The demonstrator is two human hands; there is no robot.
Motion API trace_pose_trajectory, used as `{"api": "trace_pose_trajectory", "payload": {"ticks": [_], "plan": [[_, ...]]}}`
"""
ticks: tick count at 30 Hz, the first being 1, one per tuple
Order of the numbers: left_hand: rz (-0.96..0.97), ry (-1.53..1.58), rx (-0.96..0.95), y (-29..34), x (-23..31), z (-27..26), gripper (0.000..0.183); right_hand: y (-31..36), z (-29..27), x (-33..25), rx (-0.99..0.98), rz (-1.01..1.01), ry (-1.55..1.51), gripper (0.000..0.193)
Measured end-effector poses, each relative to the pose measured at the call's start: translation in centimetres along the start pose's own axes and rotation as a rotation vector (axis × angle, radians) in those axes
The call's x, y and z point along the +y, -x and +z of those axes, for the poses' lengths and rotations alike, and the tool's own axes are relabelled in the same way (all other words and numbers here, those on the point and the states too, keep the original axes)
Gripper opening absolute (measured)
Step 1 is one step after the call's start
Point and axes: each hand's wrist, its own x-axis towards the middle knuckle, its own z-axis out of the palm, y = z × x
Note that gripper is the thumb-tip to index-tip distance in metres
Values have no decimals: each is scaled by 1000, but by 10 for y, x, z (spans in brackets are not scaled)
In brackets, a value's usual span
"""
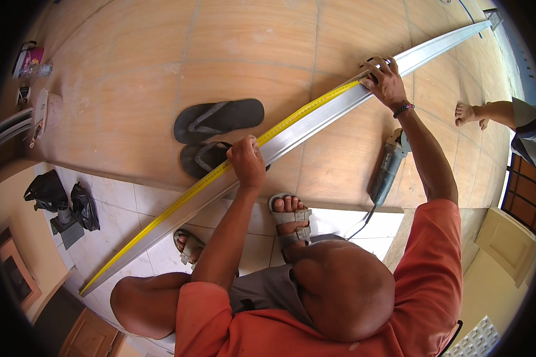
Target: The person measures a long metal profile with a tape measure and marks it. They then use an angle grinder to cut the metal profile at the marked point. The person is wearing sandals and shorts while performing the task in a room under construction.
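Observation:
A long silver metal channel (318, 124) lies slantwise from lower left to upper right, and a yellow tape measure blade (304, 111) runs along its far edge. Closed over the blade and the channel's edge is my left hand (248, 163), near the middle. Farther right, my right hand (387, 85) is closed where the blade ends, its fingers curled over the channel. A dark rounded object, perhaps the tape's case, is mostly hidden behind those fingers. Below the right hand an angle grinder (387, 172) with a cord lies on the tiles.
A black flip-flop (235, 116) lies beside the channel, with another flip-flop (193, 159) partly under it. Black bags (46, 189) sit at left, near a pale bucket (47, 110). Another person's bare foot (466, 113) is at right. A step edge (363, 207) crosses the floor.

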Motion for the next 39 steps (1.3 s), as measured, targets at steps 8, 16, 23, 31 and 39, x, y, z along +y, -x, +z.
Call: {"api": "trace_pose_trajectory", "payload": {"ticks": [8,16,23,31,39], "plan": [[1,-11,11,2,-3,1,14,-4,-28,7,-383,-43,-86,84],[1,56,-7,1,-3,0,16,-26,-45,-7,-650,-96,-247,68],[18,61,24,3,-5,-4,13,-33,-63,-164,-830,-310,-189,59],[38,249,59,1,0,-14,36,-24,-56,-271,-827,-472,-263,52],[545,-190,-472,-6,-32,-182,36,-40,-64,-286,-1003,-449,-217,52]]}}
